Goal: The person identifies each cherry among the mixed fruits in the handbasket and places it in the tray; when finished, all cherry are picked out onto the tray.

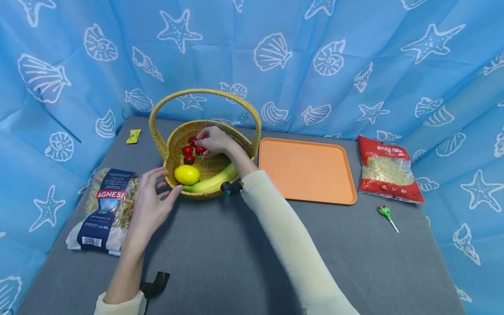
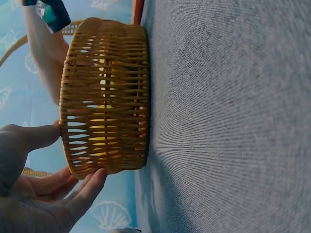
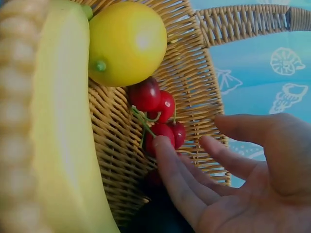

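A wicker basket with a tall handle holds a yellow lemon, a banana and several red cherries. My left hand rests against the basket's near left side; its thumb and fingers touch the wicker from outside. Over the basket reaches my right hand. In the right wrist view, its spread fingers are at the cherries, one fingertip touching a cherry, with the thumb apart. A dark round thing lies beneath that hand, its kind unclear.
An orange tray lies right of the basket. Beyond it are a red bag of noodles and a green-wrapped lollipop. On the left lie a pasta bag and a small yellow packet. A blue curtain stands behind.
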`<state>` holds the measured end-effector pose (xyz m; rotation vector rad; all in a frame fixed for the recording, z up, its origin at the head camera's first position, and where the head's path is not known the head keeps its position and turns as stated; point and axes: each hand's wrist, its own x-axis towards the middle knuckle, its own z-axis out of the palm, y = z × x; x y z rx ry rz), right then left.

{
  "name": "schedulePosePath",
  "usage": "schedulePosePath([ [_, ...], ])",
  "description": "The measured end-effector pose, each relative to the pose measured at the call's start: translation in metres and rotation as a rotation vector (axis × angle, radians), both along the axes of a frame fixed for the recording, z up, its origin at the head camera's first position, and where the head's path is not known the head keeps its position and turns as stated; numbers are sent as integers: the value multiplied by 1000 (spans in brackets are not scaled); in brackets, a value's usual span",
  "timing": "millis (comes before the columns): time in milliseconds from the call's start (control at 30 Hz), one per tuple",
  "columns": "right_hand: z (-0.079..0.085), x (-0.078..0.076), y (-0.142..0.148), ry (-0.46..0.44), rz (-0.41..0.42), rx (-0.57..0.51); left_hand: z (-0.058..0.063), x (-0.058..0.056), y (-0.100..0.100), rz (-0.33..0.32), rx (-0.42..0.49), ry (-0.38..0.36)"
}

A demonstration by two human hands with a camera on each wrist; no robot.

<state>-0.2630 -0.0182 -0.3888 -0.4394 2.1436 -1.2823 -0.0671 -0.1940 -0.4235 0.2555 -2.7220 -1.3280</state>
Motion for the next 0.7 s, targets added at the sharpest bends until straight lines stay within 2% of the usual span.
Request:
schedulePosePath([
  [200, -7, 0, -7, -44, 9, 72, -2, 0, 1, 9, 5, -3],
  [433, -12, 5, -14, -86, 14, 72, -3, 1, 1, 10, 11, -3],
  [600, -10, 6, -15, -69, -6, 101, -4, 1, 1, 12, 9, -1],
  [700, -8, 7, -13, -25, -32, 59, -4, 2, 1, 15, 9, 3],
])
